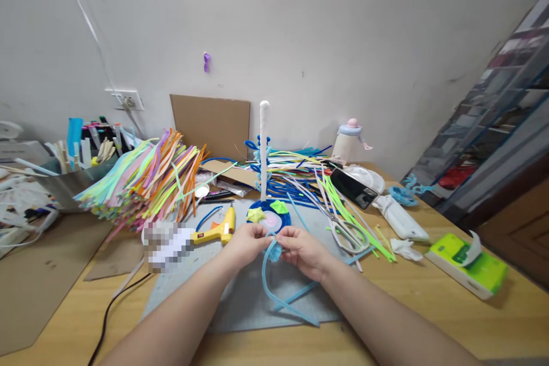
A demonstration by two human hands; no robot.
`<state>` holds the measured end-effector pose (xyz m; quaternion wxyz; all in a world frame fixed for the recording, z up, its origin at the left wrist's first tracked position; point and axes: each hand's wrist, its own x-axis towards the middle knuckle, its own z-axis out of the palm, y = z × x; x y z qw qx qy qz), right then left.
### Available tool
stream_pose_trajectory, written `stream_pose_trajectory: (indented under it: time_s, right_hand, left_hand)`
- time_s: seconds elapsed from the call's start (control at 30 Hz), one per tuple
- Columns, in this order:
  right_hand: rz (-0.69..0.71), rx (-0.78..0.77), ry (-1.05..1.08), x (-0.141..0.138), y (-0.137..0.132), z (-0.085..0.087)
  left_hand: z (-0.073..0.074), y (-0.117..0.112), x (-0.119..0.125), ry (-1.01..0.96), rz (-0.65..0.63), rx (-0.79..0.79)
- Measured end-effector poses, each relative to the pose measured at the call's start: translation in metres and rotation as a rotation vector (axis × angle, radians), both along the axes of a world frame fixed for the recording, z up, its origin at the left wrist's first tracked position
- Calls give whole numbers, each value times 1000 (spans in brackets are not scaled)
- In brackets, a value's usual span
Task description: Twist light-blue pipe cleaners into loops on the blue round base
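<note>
Both my hands meet over a grey mat (184, 297), fingertips pinched on light blue pipe cleaners (266, 280). My left hand (246, 245) is closed on them from the left, and my right hand (302, 249) grips the same piece from the right. A small bunched blue part shows between the fingers, and a long tail curls down onto the mat. Just beyond my hands stands a round dark blue base (285, 220) with yellow and green stars. A white upright post (263, 143) with blue curls beside it rises behind. The yellow glue gun (221, 230) lies left of my hands.
White-handled scissors (349, 234) lie to the right among green strips. A big bundle of coloured pipe cleaners (150, 177) stands at left. Further right are a phone (354, 187), a tissue pack (467, 263) and a bottle (346, 143). A black cord (115, 303) runs off the front left.
</note>
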<state>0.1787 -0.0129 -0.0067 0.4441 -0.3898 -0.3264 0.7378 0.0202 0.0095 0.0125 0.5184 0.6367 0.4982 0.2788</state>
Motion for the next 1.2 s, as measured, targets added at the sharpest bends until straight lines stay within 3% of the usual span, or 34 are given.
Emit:
stream_pose_trajectory:
  time_s: [0.3,0.47,0.67,0.9,1.03,1.1,1.2]
  right_hand:
    - [-80,60,-68,-1,-1,0]
    - [-134,126,-63,-3,-2,0]
    - [-96,121,-56,-3,-5,3]
    - [-159,214,-128,-3,-2,-5]
    - [-251,193,-76,-2,2,-9]
    - [-290,139,-9,-1,2,-8]
    - [-263,-6,149,-1,1,-5]
  left_hand:
    - [11,-8,-8,-318,48,-184]
    - [9,-9,-11,-257,-18,-132]
    - [1,-6,-10,-222,87,-73]
    - [3,-8,-8,-306,93,-54]
    - [0,-5,-8,-435,321,20]
    - [-3,-4,-8,-479,386,-29]
    - [-7,-5,-6,-655,176,-274]
